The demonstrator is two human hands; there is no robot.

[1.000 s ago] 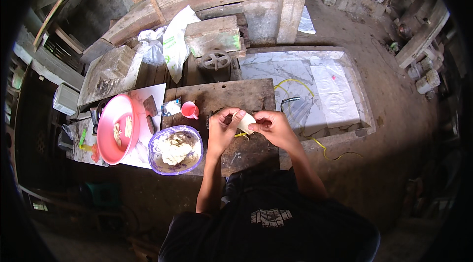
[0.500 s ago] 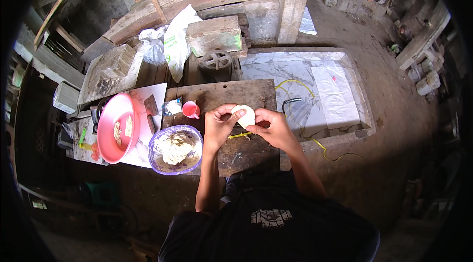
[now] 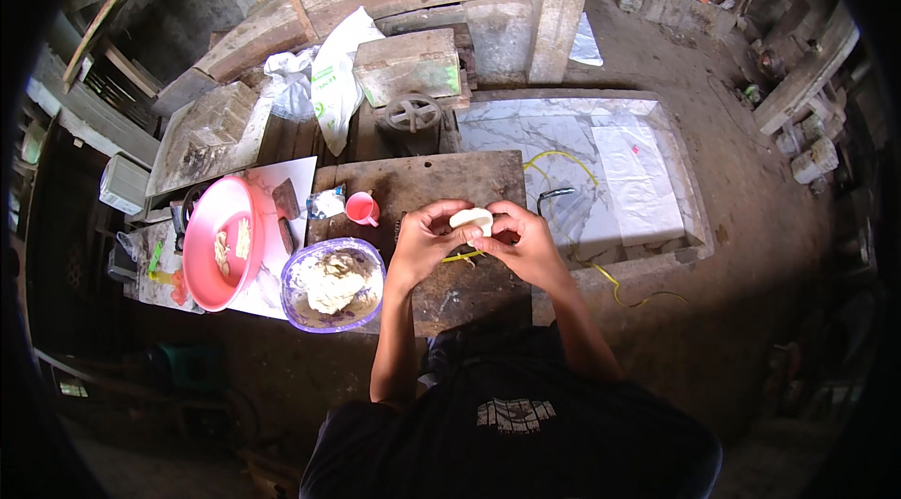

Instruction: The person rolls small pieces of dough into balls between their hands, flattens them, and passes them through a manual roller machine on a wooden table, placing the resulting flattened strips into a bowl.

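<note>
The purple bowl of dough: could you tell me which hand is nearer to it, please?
Left. The left hand is just right of the purple bowl, holding the dough piece; the right hand lies beyond it, farther right.

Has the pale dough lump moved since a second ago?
No, barely: the dough lump stays between both hands, right of the small pink cup, above the wooden board.

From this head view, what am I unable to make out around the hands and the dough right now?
- Underside of the pale dough piece: hidden by the fingers of the left hand and right hand.
- What the thin yellow strip is: mostly hidden under the hands.
- Pieces in the pink basin: too small to identify.
- Inside of the small pink cup: too small to see.
- Lower body: cut off by the picture's lower edge.
</note>
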